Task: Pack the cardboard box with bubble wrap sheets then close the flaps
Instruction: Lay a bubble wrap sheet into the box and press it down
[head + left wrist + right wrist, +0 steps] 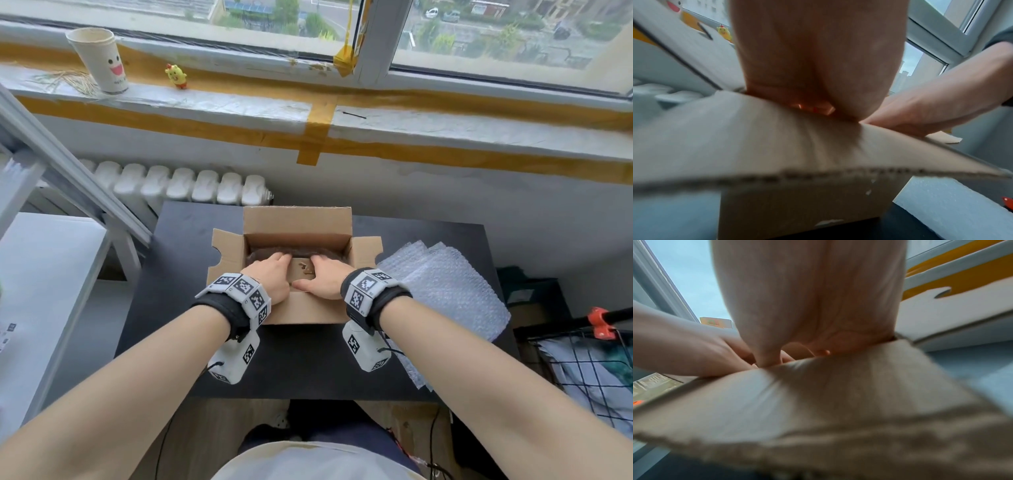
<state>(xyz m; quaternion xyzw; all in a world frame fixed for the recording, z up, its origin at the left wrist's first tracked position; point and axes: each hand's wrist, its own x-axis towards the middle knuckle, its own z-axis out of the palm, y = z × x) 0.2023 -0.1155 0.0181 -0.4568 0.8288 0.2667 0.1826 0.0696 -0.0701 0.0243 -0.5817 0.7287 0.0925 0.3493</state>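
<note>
An open cardboard box stands mid-table. Its far flap is upright, and the left flap and right flap splay outward. My left hand and right hand lie flat side by side on the near flap, pressing it over the opening with straight fingers. Bubble wrap shows dimly inside, beyond the fingertips. The wrist views show each palm on the flap: left hand on cardboard, right hand on cardboard.
A stack of bubble wrap sheets lies on the black table right of the box. A white table is at the left and a wire basket at the right. A radiator and windowsill with a paper cup lie beyond.
</note>
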